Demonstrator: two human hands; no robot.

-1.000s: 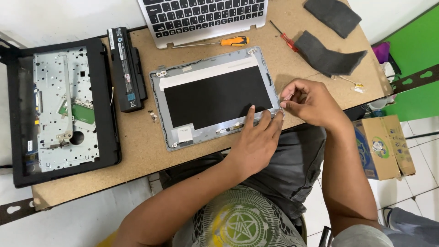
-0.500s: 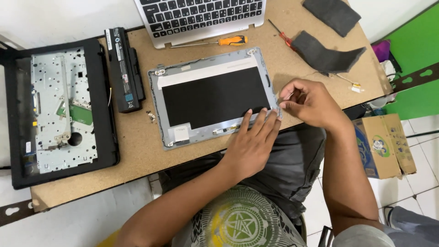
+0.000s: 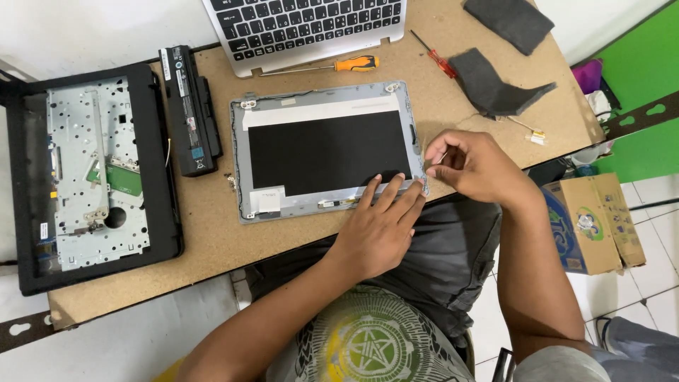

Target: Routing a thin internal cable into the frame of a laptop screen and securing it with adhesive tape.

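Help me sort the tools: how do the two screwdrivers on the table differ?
The orange-handled screwdriver lies nearly level just below the keyboard, and looks longer, with a thicker handle. The red-handled screwdriver lies on a slant, further right beside a dark foam piece, and looks thinner. Both lie loose on the table, with neither the left hand nor the right hand on them.

Two screwdrivers (image 3: 346, 65); two dark foam pads (image 3: 495, 88); one battery (image 3: 189, 110); one cardboard box (image 3: 590, 223)

left hand (image 3: 378, 230): flat, palm down, fingers spread forward | right hand (image 3: 475, 166): curled, thumb and fingertips pinched together | forearms angled inward, hands close together
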